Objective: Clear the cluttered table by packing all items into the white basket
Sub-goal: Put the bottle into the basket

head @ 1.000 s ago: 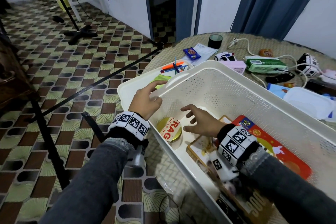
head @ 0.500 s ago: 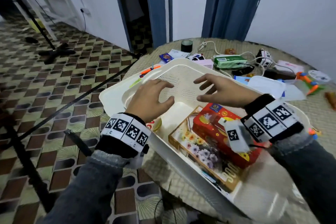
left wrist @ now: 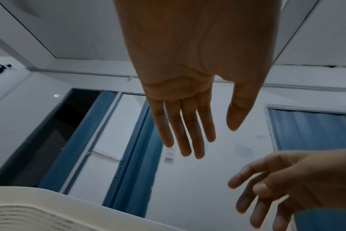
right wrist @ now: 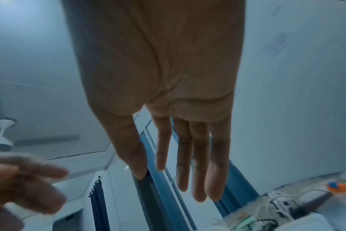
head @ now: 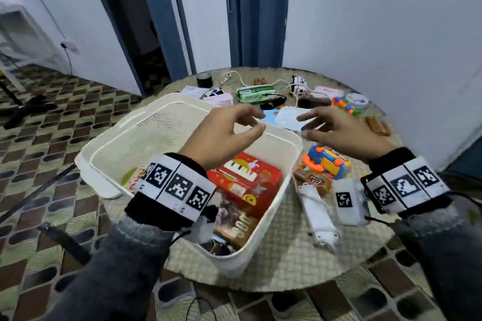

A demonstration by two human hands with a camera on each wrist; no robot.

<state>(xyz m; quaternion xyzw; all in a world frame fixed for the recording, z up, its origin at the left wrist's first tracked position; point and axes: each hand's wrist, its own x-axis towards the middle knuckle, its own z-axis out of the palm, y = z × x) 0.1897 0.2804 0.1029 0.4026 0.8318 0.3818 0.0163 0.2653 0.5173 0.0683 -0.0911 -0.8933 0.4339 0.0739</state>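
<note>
The white basket (head: 161,112) sits on the left half of the round table, its rim (left wrist: 49,201) low in the left wrist view. Inside lie a red box (head: 247,177), a flowered box (head: 234,227) and a round tin (head: 130,177). My left hand (head: 227,130) hovers over the basket's far right corner, fingers extended and holding nothing (left wrist: 190,125). My right hand (head: 336,130) hovers above the table just right of the basket, fingers spread and empty (right wrist: 188,156). Below the fingertips lie a clear plastic lid (head: 289,117) and a blue packet (head: 270,114).
Right of the basket lie a blue and orange toy (head: 326,161), a brown snack packet (head: 313,180) and a white remote (head: 317,216). Farther back are a green tissue pack (head: 255,92), a pink box (head: 219,98), cables, a black tape roll (head: 204,79) and a small toy (head: 344,104).
Both hands have risen out of the basket and moved right and away from me; the right hand now hovers past the basket's right rim. The head view has swung right.
</note>
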